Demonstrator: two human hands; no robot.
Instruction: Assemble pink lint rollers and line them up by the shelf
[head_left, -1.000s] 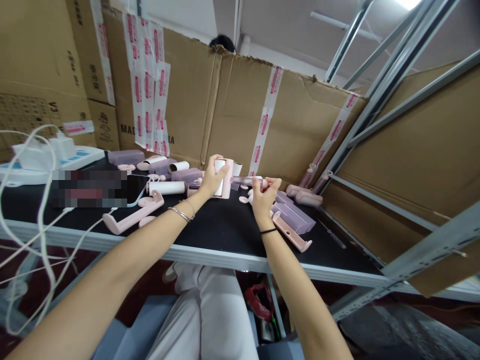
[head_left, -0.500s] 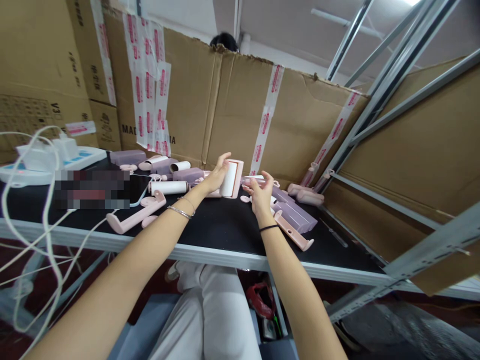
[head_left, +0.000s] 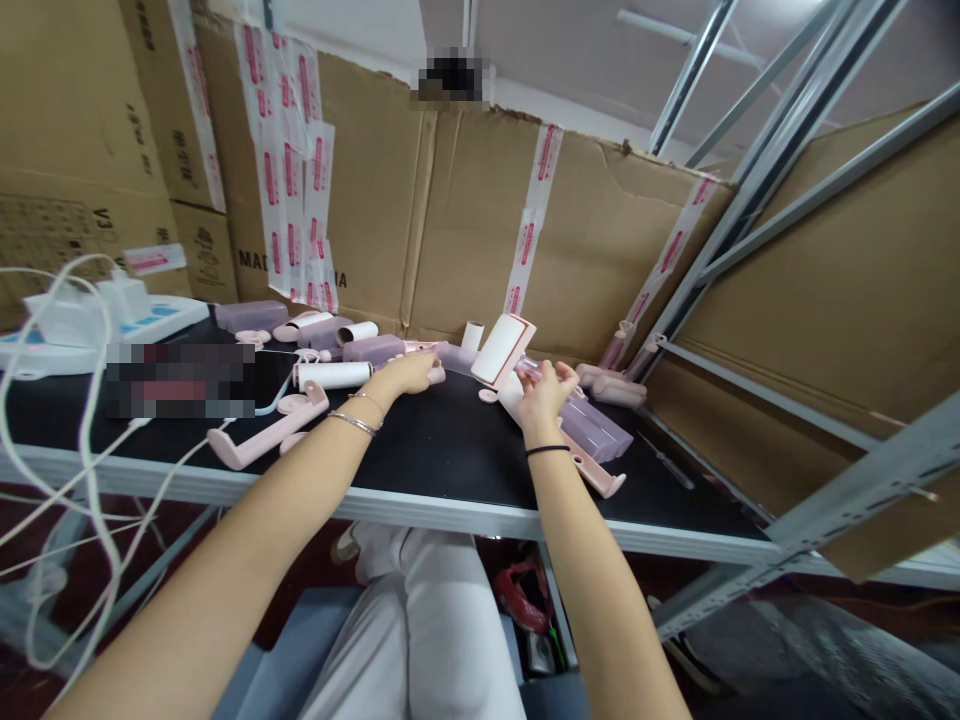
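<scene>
A lint roller point(head_left: 501, 350) with a white paper roll in a pink holder is tilted above the table. My right hand point(head_left: 546, 395) is beside its lower right end, fingers curled and closed on it. My left hand point(head_left: 411, 375) is lower, over the table, with its fingers closed on a pink piece point(head_left: 436, 373); most of that piece is hidden. Behind it stands a short white roll point(head_left: 472, 336). Under my right wrist lie purple covers point(head_left: 600, 425) and a pink holder point(head_left: 600, 474).
A white roll point(head_left: 333, 375), a pink holder point(head_left: 268, 430) and more purple covers point(head_left: 251, 317) lie on the left. Further left are a phone point(head_left: 274, 380) and a power strip point(head_left: 169, 312) with cables. A cardboard wall point(head_left: 465, 220) bounds the back. A thin tool point(head_left: 675, 468) lies right.
The lint roller has shifted right and tilted, passing from my left hand to my right. My left hand has dropped to the table; my right hand's fingers have closed.
</scene>
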